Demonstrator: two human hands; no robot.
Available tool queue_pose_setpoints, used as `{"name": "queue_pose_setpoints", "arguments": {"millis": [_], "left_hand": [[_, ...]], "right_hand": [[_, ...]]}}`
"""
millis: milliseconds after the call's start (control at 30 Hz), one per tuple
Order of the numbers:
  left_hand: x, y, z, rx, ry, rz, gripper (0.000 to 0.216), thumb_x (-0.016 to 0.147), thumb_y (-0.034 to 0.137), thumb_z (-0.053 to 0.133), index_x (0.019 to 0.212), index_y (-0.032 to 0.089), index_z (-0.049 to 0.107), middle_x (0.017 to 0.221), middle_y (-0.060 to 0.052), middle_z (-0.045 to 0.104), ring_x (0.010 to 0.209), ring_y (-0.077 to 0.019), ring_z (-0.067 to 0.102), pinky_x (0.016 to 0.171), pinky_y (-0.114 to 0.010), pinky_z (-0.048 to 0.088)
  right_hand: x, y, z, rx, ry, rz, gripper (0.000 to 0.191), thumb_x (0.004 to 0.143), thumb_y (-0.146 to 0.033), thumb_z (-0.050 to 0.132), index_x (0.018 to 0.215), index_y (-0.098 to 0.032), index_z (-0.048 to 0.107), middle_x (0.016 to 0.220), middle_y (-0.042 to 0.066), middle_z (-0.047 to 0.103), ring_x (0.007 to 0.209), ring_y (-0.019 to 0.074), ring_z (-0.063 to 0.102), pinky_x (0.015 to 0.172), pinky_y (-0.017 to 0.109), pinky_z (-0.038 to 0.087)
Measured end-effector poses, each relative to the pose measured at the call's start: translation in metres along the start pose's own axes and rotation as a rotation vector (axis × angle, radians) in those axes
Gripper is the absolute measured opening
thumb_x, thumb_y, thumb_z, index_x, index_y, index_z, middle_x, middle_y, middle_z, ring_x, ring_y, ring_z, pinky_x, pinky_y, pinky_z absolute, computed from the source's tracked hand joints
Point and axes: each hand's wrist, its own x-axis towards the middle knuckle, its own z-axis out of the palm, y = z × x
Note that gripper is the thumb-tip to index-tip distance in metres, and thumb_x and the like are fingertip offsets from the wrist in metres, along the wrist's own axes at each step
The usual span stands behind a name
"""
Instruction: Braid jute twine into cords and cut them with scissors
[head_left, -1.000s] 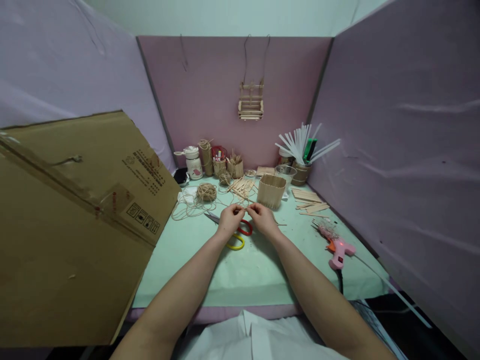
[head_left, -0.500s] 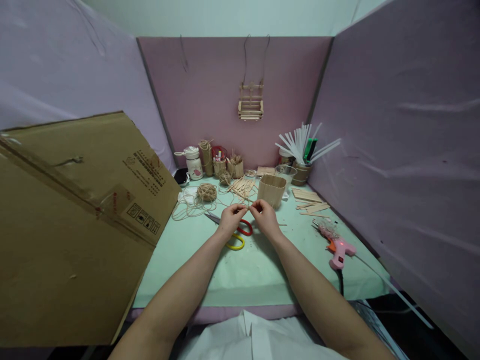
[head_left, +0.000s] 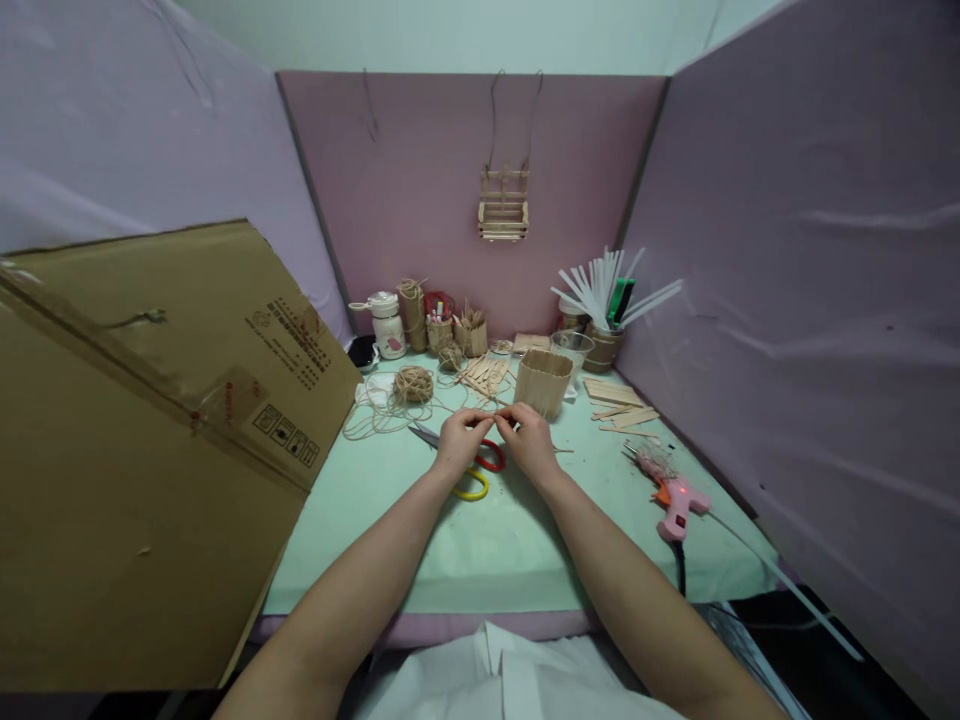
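Above the table's middle, my left hand [head_left: 460, 440] and my right hand [head_left: 529, 440] meet with closed fingertips. Both pinch a thin strand that looks like twine; most of it is hidden by the fingers. Loose strands trail across the cloth from a ball of twine [head_left: 413, 384] towards my left hand. Beneath my hands lie scissors with one red and one yellow handle [head_left: 472, 489], their blades pointing left under my left wrist. Just beyond my right hand stands a container made of wooden craft sticks [head_left: 541, 385].
A pink glue gun [head_left: 679, 500] lies at right, its light lit. Craft sticks [head_left: 622, 405] are piled behind it. White strips [head_left: 600, 285] fill a pot at the back. A large cardboard sheet [head_left: 187, 450] leans at left. A small stick rack [head_left: 503, 208] hangs on the back wall.
My right hand has shifted very slightly left, its fingertips closer to my left hand's. Everything on the table stays in place.
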Motion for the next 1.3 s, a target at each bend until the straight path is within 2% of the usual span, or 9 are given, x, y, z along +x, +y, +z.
{"name": "queue_pose_setpoints", "arguments": {"millis": [233,300,400,467,533,700,767,1133,1300], "left_hand": [[-0.005,0.011,0.004,-0.166,0.027,-0.182,0.006,0.065,0.019,0.06,0.062,0.014,0.061,0.06,0.001,0.057,0.059,-0.0094,0.05,0.058,-0.021,0.04],[-0.004,0.014,0.002,-0.387,-0.008,-0.375,0.008,0.063,0.016,0.06,0.057,0.014,0.055,0.054,0.003,0.049,0.05,-0.0063,0.043,0.048,-0.018,0.034],[0.001,0.016,-0.005,-0.767,-0.215,-0.77,0.014,0.062,0.013,0.059,0.056,0.014,0.047,0.05,0.004,0.041,0.044,-0.0046,0.036,0.041,-0.016,0.027],[0.002,0.016,-0.009,-0.892,-0.318,-0.87,0.013,0.063,0.012,0.059,0.058,0.014,0.048,0.052,0.003,0.042,0.045,-0.005,0.039,0.04,-0.016,0.027],[0.001,0.016,-0.009,-0.87,-0.311,-0.788,0.009,0.064,0.013,0.062,0.063,0.013,0.053,0.055,0.002,0.045,0.047,-0.0051,0.04,0.041,-0.015,0.027],[-0.005,0.017,0.0,-0.472,-0.038,-0.369,0.017,0.064,0.027,0.07,0.071,0.013,0.063,0.06,0.001,0.051,0.053,-0.0065,0.044,0.047,-0.018,0.033],[-0.006,0.017,0.002,-0.346,-0.003,-0.262,0.02,0.064,0.03,0.07,0.072,0.013,0.065,0.061,0.0,0.054,0.057,-0.0086,0.048,0.053,-0.021,0.036],[-0.004,0.007,0.0,0.201,-0.13,0.078,0.02,0.075,0.029,0.055,0.061,0.016,0.058,0.062,0.0,0.055,0.066,-0.0126,0.049,0.064,-0.025,0.037],[-0.017,0.022,0.007,0.231,-0.192,0.197,0.02,0.074,0.021,0.054,0.055,0.016,0.049,0.06,0.002,0.049,0.062,-0.011,0.046,0.063,-0.024,0.035]], "right_hand": [[-0.002,-0.002,0.004,-0.096,0.009,-0.038,0.011,0.079,-0.021,0.05,0.07,-0.02,0.056,0.072,0.003,0.056,0.069,0.0157,0.05,0.065,0.028,0.039],[-0.003,-0.003,0.004,-0.094,0.018,-0.083,0.01,0.079,-0.021,0.05,0.071,-0.02,0.055,0.073,0.002,0.055,0.069,0.0154,0.049,0.065,0.027,0.038],[-0.005,-0.007,0.004,-0.037,0.008,-0.162,0.01,0.081,-0.022,0.049,0.073,-0.02,0.055,0.075,0.002,0.055,0.071,0.0153,0.05,0.067,0.027,0.039],[-0.005,-0.009,0.003,0.032,0.012,-0.149,0.011,0.082,-0.024,0.049,0.074,-0.02,0.056,0.075,0.002,0.055,0.071,0.015,0.05,0.066,0.027,0.04],[-0.003,-0.01,0.003,0.115,0.039,-0.061,0.012,0.081,-0.025,0.05,0.073,-0.019,0.056,0.074,0.002,0.056,0.069,0.0145,0.051,0.065,0.027,0.041],[0.003,-0.003,0.004,0.29,-0.007,0.189,0.014,0.075,-0.031,0.056,0.072,-0.018,0.059,0.07,0.001,0.06,0.066,0.0147,0.053,0.065,0.027,0.042],[0.004,-0.001,0.004,0.314,-0.03,0.216,0.017,0.074,-0.034,0.058,0.073,-0.017,0.06,0.071,0.002,0.061,0.068,0.0152,0.053,0.066,0.027,0.042],[0.005,0.003,0.004,0.279,0.041,0.248,0.022,0.075,-0.039,0.054,0.07,-0.018,0.057,0.068,0.001,0.059,0.066,0.0157,0.051,0.064,0.028,0.039],[0.008,0.019,0.009,0.309,0.203,0.375,0.021,0.073,-0.039,0.053,0.068,-0.019,0.055,0.062,0.0,0.054,0.061,0.0151,0.048,0.061,0.028,0.038]]}}
